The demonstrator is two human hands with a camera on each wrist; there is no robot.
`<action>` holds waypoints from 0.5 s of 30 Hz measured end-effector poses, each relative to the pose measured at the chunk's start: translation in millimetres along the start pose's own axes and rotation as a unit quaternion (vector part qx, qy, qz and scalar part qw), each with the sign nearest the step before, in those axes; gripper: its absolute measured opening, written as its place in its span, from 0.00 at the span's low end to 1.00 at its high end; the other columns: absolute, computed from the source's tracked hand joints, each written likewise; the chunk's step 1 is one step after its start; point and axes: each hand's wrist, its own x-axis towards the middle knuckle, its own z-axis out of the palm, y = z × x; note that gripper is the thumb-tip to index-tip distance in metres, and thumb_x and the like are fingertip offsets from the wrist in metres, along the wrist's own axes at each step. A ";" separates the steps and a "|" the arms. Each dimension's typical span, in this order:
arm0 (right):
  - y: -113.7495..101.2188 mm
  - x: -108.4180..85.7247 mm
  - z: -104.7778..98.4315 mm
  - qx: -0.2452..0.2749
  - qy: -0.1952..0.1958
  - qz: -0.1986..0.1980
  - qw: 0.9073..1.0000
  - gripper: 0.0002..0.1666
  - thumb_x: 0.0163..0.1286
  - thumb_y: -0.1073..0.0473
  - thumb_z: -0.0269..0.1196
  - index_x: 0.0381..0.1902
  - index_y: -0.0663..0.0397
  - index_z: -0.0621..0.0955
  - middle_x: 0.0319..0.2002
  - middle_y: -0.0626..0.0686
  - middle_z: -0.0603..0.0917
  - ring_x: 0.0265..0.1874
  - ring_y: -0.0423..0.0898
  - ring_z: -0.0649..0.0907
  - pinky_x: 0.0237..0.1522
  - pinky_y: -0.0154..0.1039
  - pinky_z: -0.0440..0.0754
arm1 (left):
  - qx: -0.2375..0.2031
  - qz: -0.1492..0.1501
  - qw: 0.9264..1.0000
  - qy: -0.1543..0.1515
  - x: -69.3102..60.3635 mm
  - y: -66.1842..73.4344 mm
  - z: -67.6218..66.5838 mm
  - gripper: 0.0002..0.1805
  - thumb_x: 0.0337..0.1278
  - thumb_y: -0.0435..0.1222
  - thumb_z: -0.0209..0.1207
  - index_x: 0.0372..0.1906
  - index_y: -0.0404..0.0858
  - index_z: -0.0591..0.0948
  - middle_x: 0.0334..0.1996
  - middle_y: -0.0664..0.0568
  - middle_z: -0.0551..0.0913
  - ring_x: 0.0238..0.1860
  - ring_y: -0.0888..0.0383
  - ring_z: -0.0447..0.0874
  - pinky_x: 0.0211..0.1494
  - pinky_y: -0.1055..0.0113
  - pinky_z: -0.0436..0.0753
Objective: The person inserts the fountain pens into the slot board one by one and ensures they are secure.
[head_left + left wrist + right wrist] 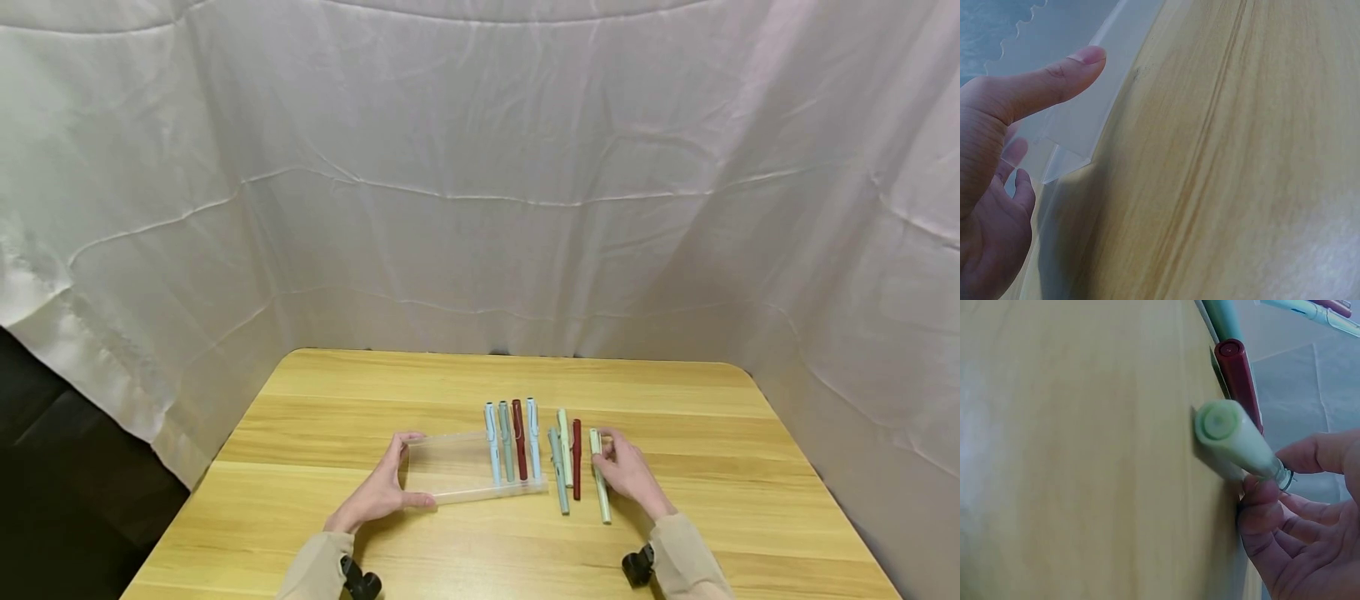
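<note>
At the left end of a clear plastic pen rack (447, 467), my left hand (381, 490) grips it, thumb on the front edge and fingers at the back. In the left wrist view the thumb lies over the rack's clear wall (1079, 128). On the rack's right part lie a light blue pen (492, 446), a grey-green pen (507, 446), a dark red pen (519, 442) and another light blue pen (533, 442). My right hand (632, 475) pinches a pale green pen (1241, 447) between thumb and fingers, low over the table.
Between the rack and my right hand lie a teal pen (559, 475), another pale green pen (565, 450) and a dark red pen (577, 458). They rest on the wooden table (480, 554). A pale curtain (480, 250) hangs behind the table and at its sides.
</note>
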 end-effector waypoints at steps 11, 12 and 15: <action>-2.9 -1.9 0.2 0.043 0.013 0.017 0.999 0.32 0.67 0.65 0.60 0.67 0.68 0.68 0.43 0.64 0.86 0.40 0.51 0.85 0.46 0.49 0.88 | 0.000 -0.008 1.000 0.003 -0.1 1.8 0.1 0.57 0.34 0.38 0.81 0.71 0.39 0.58 0.75 0.37 0.57 0.80 0.34 0.48 0.84 0.40 0.48; -3.1 -1.9 0.4 0.048 0.012 0.019 0.999 0.32 0.67 0.65 0.60 0.67 0.67 0.68 0.43 0.64 0.86 0.40 0.51 0.85 0.45 0.47 0.88 | 0.001 -0.008 1.000 0.003 -0.2 1.7 0.2 0.57 0.34 0.38 0.81 0.71 0.39 0.58 0.75 0.37 0.57 0.80 0.34 0.48 0.84 0.40 0.48; -4.6 -2.4 0.2 0.076 0.011 0.026 0.997 0.33 0.67 0.67 0.61 0.68 0.66 0.67 0.43 0.64 0.86 0.37 0.49 0.85 0.40 0.40 0.88 | 0.002 -0.006 1.000 0.004 -0.2 1.3 0.4 0.57 0.34 0.39 0.81 0.71 0.39 0.58 0.75 0.37 0.57 0.80 0.34 0.48 0.83 0.40 0.48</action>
